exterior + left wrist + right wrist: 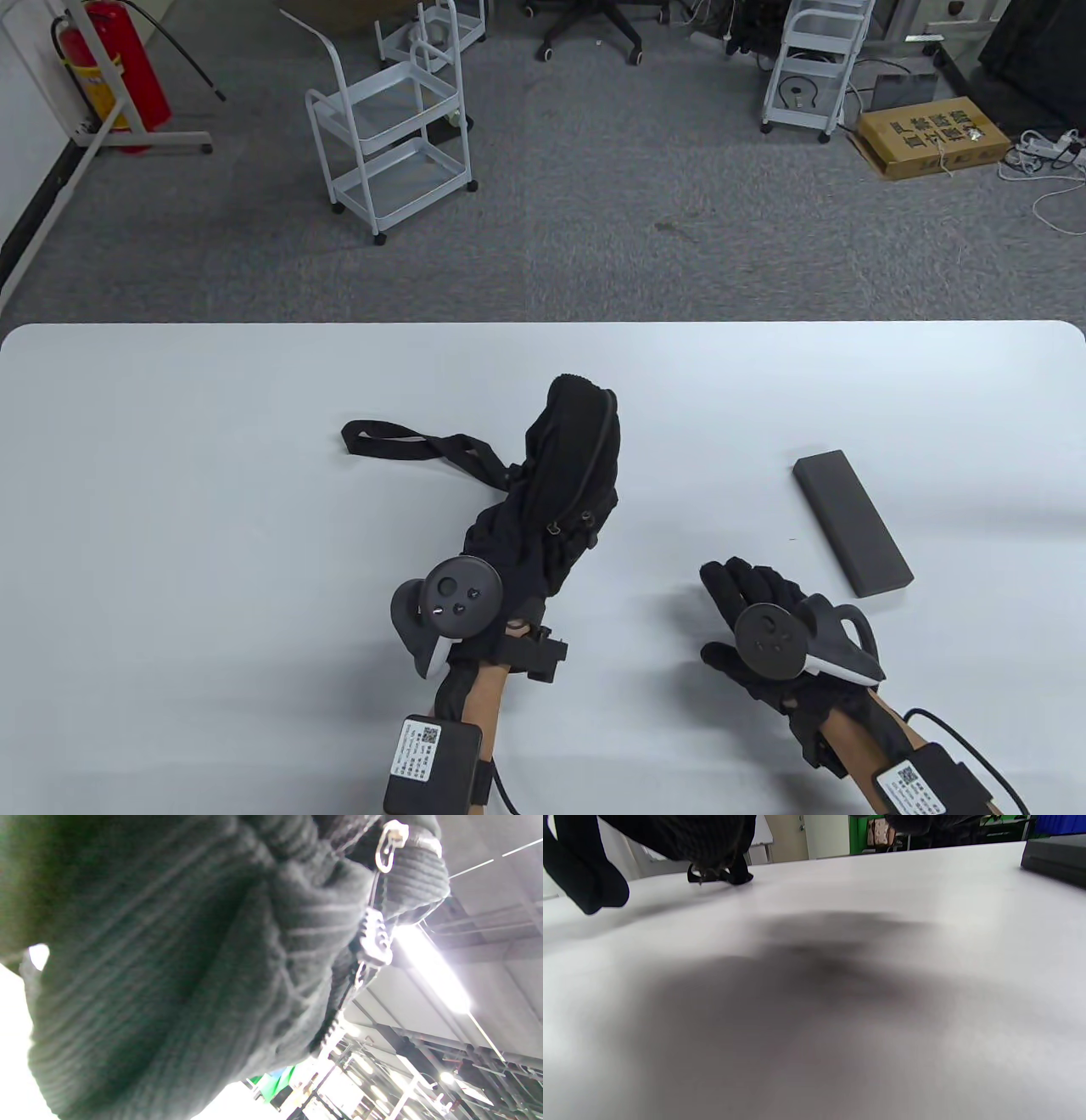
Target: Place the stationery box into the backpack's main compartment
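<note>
Black backpack (570,475) gripped at its near end by the left hand (475,594).
Grey stationery box (852,521) lies right on the table (170,509), beside the open, empty right hand (764,620).

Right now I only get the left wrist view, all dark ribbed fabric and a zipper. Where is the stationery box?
Observer: The stationery box lies flat on the table, to the right of the backpack and apart from it.
Operator: Is anyone holding it?
Observer: No. The right hand is left of its near end, fingers spread, not touching it.
Operator: And the fabric filling my view?
Observer: That is the backpack, and the left hand is at its near end.
</note>
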`<state>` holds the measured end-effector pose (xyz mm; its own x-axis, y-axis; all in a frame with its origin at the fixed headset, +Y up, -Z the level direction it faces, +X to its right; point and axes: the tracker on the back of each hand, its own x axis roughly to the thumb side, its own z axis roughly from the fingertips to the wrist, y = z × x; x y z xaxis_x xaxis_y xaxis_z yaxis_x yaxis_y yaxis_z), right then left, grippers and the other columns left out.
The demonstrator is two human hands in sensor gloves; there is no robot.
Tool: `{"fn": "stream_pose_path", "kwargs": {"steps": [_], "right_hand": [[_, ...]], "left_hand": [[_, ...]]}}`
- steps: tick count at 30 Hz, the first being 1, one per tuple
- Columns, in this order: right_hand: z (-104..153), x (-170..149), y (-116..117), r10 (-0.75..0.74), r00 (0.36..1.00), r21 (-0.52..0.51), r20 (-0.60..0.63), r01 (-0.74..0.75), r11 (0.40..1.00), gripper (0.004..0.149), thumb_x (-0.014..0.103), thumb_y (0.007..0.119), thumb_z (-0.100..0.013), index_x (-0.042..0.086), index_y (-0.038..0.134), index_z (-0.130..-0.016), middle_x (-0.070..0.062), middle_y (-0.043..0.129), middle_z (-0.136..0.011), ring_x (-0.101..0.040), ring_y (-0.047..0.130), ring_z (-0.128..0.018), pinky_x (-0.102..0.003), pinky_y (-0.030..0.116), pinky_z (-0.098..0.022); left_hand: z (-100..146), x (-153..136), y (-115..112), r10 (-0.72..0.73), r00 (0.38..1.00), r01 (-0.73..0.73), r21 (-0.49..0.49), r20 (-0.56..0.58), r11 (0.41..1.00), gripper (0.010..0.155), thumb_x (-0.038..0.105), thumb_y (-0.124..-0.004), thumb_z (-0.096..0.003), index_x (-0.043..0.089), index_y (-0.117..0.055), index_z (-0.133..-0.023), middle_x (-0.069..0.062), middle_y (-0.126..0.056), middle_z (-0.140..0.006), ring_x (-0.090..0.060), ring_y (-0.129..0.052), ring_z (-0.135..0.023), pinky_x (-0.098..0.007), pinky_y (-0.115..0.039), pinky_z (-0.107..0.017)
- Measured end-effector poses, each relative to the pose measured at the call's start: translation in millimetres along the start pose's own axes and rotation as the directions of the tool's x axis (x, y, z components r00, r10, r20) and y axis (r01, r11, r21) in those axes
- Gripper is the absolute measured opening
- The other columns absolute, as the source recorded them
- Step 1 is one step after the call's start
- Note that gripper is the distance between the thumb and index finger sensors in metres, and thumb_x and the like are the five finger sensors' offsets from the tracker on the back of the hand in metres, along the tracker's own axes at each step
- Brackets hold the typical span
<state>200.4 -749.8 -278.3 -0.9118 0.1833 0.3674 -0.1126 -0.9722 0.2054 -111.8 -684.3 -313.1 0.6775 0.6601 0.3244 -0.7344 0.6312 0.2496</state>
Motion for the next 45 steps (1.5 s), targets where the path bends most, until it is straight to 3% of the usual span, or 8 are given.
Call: {"fn": "stream_pose_path", "kwargs": {"steps": [2, 7, 13, 16, 21, 30, 33, 45], "right_hand": [[0.4, 1.3, -5.6, -0.045, 0.999, -0.008, 0.009, 0.045, 0.999, 0.090, 0.051, 0.063, -0.056, 0.018, 0.000, -0.111, -0.019, 0.017, -0.117, -0.054, 0.040, -0.103, -0.067, 0.040, -0.078], [6.3, 11.5, -33.9, -0.086, 0.996, -0.148, 0.027, 0.089, 0.985, 0.089, 0.050, 0.065, -0.056, 0.018, 0.004, -0.112, -0.018, 0.022, -0.116, -0.052, 0.047, -0.100, -0.066, 0.045, -0.076], [10.5, 45.2, -82.8, -0.078, 0.994, -0.326, 0.080, 0.100, 0.940, 0.085, 0.047, 0.066, -0.057, 0.016, 0.011, -0.114, -0.018, 0.027, -0.115, -0.053, 0.048, -0.100, -0.067, 0.047, -0.075], [6.2, 62.8, -92.1, -0.131, 0.982, -0.354, 0.139, 0.172, 0.919, 0.080, 0.044, 0.068, -0.057, 0.017, 0.020, -0.114, -0.017, 0.031, -0.115, -0.052, 0.050, -0.100, -0.066, 0.049, -0.075], [-11.8, 90.8, -82.9, -0.132, 0.973, -0.403, 0.190, 0.200, 0.893, 0.070, 0.039, 0.072, -0.057, 0.019, 0.035, -0.113, -0.016, 0.037, -0.114, -0.050, 0.053, -0.099, -0.066, 0.050, -0.074], [-31.0, 98.9, -65.2, -0.128, 0.983, -0.475, 0.133, 0.177, 0.862, 0.072, 0.038, 0.078, -0.054, 0.015, 0.039, -0.111, -0.016, 0.039, -0.113, -0.050, 0.054, -0.099, -0.066, 0.052, -0.074], [-30.5, 98.0, -61.4, -0.091, 0.989, -0.503, 0.117, 0.138, 0.853, 0.071, 0.037, 0.078, -0.054, 0.014, 0.039, -0.109, -0.016, 0.042, -0.111, -0.050, 0.057, -0.098, -0.066, 0.053, -0.073], [-17.2, 82.7, -70.2, -0.183, 0.972, -0.569, 0.148, 0.235, 0.788, 0.045, 0.027, 0.073, -0.056, 0.014, 0.060, -0.097, -0.015, 0.061, -0.101, -0.044, 0.072, -0.088, -0.064, 0.061, -0.069]], "left_hand": [[0.5, 1.6, -2.0, 0.001, 1.000, -0.001, -0.007, 0.008, 1.000, 0.054, 0.027, -0.064, -0.0539, 0.009, -0.064, -0.105, -0.018, -0.078, -0.089, -0.040, -0.087, -0.067, -0.051, -0.083, -0.044], [0.3, 8.1, -8.6, -0.007, 0.999, 0.008, -0.028, 0.031, 1.000, 0.055, 0.026, -0.063, -0.0540, 0.007, -0.062, -0.105, -0.018, -0.077, -0.089, -0.040, -0.087, -0.067, -0.051, -0.083, -0.044], [-0.6, 13.5, -15.0, 0.003, 1.000, -0.002, -0.042, 0.024, 0.999, 0.053, 0.026, -0.063, -0.0544, 0.013, -0.058, -0.106, -0.018, -0.077, -0.090, -0.040, -0.086, -0.067, -0.051, -0.083, -0.045], [-0.2, 13.9, -16.0, -0.003, 1.000, 0.004, -0.042, 0.025, 0.999, 0.053, 0.026, -0.063, -0.0544, 0.013, -0.059, -0.106, -0.018, -0.077, -0.090, -0.040, -0.086, -0.068, -0.051, -0.083, -0.045], [2.8, 15.9, -21.6, -0.006, 0.999, 0.008, -0.058, 0.039, 0.998, 0.053, 0.026, -0.064, -0.0543, 0.012, -0.059, -0.105, -0.018, -0.077, -0.090, -0.040, -0.087, -0.067, -0.051, -0.083, -0.044], [8.6, 24.5, -33.5, 0.006, 0.992, 0.010, -0.125, 0.127, 0.992, 0.051, 0.026, -0.065, -0.0539, 0.013, -0.064, -0.103, -0.018, -0.077, -0.090, -0.040, -0.086, -0.068, -0.052, -0.083, -0.045], [10.2, 26.7, -37.7, -0.012, 0.988, 0.034, -0.142, 0.156, 0.989, 0.051, 0.026, -0.065, -0.0537, 0.012, -0.064, -0.102, -0.017, -0.077, -0.090, -0.040, -0.086, -0.069, -0.052, -0.083, -0.046], [13.2, 37.1, -47.4, 0.018, 0.968, 0.037, -0.211, 0.252, 0.977, 0.051, 0.025, -0.065, -0.0532, 0.009, -0.064, -0.102, -0.016, -0.077, -0.091, -0.040, -0.085, -0.071, -0.053, -0.082, -0.048]]}}
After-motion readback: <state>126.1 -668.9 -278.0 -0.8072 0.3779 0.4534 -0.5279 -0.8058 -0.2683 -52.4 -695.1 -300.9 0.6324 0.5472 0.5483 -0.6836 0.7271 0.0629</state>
